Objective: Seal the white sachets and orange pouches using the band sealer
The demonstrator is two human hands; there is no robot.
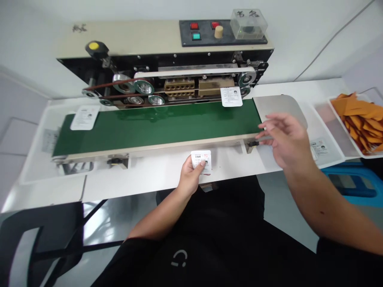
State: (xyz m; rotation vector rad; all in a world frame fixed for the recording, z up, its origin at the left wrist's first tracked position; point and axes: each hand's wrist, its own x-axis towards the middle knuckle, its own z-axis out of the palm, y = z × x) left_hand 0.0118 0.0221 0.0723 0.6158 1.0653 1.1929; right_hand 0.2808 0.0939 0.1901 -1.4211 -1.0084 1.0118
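My left hand (190, 175) pinches a small white printed sachet (201, 161) in front of the conveyor's near edge, thumb across its face. To the right, my right hand (287, 139) hovers by the end of the green conveyor belt (167, 123), fingers apart and slightly blurred, with nothing visible in them. Another white sachet (231, 97) is at the sealing machine (167, 85), its upper edge in the sealing slot and its lower part over the belt. At the belt's left end lies a third sachet (85, 117).
A white bin with orange packets (363, 119) stands at the far right, beside a translucent tray (332, 159) holding a sachet. Another translucent tray (32, 159) sits under the belt's left end. A blue stool (353, 183) is below right, a black chair (44, 239) below left.
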